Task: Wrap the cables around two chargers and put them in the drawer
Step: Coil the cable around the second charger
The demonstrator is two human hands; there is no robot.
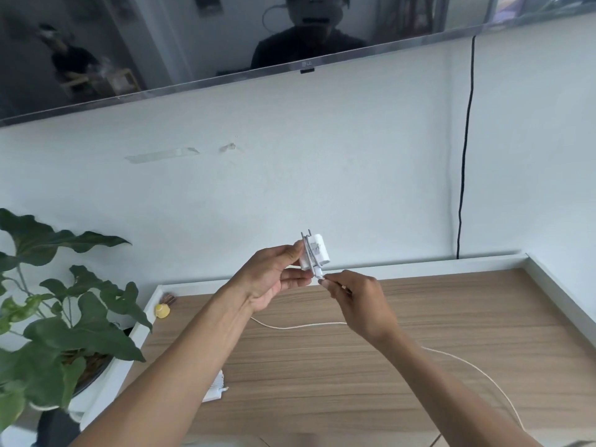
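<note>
White and small, the charger (315,253) is what I see first on my screen, held up in the air above the wooden table (435,304). The left hand (274,279) grips it, with its fingers (292,253) curled tight on the charger's left side. A grey cable (309,254) goes round the charger a few times. Just below those fingers, the right hand (358,304) pinches the cable end (320,274), its fingers (335,281) squeezed together on it. The two hands are very close, almost touching. Far below the fingers, a second charger (216,387) lies on the table, partly hidden by the left arm. A white cable (300,326) lies loose on the table under both hands and curves off to the right. I cannot tell if it joins the second charger. Well to the left of the fingers are a little yellow thing (162,310) and a green plant (74,324).
</note>
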